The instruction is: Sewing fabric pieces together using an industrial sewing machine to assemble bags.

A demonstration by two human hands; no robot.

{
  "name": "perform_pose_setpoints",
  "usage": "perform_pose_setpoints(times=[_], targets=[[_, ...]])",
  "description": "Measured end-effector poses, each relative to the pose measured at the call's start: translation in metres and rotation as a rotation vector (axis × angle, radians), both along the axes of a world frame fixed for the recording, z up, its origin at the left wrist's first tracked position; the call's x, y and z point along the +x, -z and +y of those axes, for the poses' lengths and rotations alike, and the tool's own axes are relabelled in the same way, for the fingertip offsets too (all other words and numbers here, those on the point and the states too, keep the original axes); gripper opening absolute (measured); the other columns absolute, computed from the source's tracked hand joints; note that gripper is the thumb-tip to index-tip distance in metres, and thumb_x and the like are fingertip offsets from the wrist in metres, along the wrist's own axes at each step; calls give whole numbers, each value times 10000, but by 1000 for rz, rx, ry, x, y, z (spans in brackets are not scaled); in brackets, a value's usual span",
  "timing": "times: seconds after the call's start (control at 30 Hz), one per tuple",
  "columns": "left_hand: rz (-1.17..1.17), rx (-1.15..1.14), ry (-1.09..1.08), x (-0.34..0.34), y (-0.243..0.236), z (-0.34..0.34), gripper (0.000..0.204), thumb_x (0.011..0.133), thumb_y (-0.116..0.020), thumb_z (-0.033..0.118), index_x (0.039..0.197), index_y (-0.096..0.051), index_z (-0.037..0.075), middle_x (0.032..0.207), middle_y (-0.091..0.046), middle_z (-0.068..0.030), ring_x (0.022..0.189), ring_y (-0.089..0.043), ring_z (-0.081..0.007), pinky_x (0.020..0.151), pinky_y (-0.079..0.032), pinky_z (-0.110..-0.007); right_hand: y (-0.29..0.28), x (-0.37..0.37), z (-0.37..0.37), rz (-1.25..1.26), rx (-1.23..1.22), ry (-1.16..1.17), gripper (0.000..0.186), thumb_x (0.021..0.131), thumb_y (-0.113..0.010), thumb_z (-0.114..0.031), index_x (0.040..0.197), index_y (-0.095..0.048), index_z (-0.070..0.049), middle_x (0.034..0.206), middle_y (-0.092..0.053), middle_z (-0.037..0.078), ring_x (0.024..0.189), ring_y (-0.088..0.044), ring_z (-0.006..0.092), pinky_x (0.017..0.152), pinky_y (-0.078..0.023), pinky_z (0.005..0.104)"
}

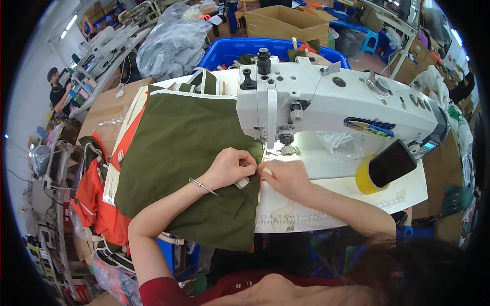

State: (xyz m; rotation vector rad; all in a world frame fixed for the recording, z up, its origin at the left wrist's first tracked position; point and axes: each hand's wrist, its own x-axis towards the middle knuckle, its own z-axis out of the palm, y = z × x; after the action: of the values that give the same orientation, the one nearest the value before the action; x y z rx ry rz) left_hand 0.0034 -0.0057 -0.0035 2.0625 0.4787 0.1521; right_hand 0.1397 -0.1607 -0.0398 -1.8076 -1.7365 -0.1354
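A large olive-green fabric piece with white edging along its far side lies across the left part of the sewing table. My left hand is closed, pinching the fabric near its right edge; a small pale strip shows under its fingers. Right beside it my right hand is closed too, its fingertips at the same edge, with a bit of something pale between them. Both hands are just in front of the needle area of the white sewing machine. A thin orange line shows along the fabric edge.
Orange-red fabric hangs off the table's left side. A yellow cylinder with a dark phone leaning on it stands at right. Behind the machine are a blue bin and a cardboard box. Another person sits far left.
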Motion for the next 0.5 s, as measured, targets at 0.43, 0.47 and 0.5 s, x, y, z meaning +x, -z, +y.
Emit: perform_pose_setpoints(times=[0.43,0.47,0.5], targets=[[3,354,36,3,-5,-24,113,759,-693,117,782,-694,6,675,-649,-95,620,-632,-199,591,-498,-313,5,5,-15,-145,65,-259,168,828,-632,-189,940,-636,-63,589,-547,23,462,-589,216,400,-412,380],[-15,420,28,2,-4,-27,96,773,-689,108,790,-698,13,705,-652,-94,676,-639,-209,616,-500,-319,5,5,-16,-141,87,-257,160,828,-633,-185,932,-635,-63,592,-547,22,468,-594,211,399,-414,375],[-11,420,29,-2,-3,-28,96,773,-689,108,790,-698,13,705,-652,-94,676,-639,-209,616,-500,-319,6,5,-17,-136,87,-257,160,828,-633,-185,932,-635,-63,592,-547,22,468,-594,211,399,-414,375]])
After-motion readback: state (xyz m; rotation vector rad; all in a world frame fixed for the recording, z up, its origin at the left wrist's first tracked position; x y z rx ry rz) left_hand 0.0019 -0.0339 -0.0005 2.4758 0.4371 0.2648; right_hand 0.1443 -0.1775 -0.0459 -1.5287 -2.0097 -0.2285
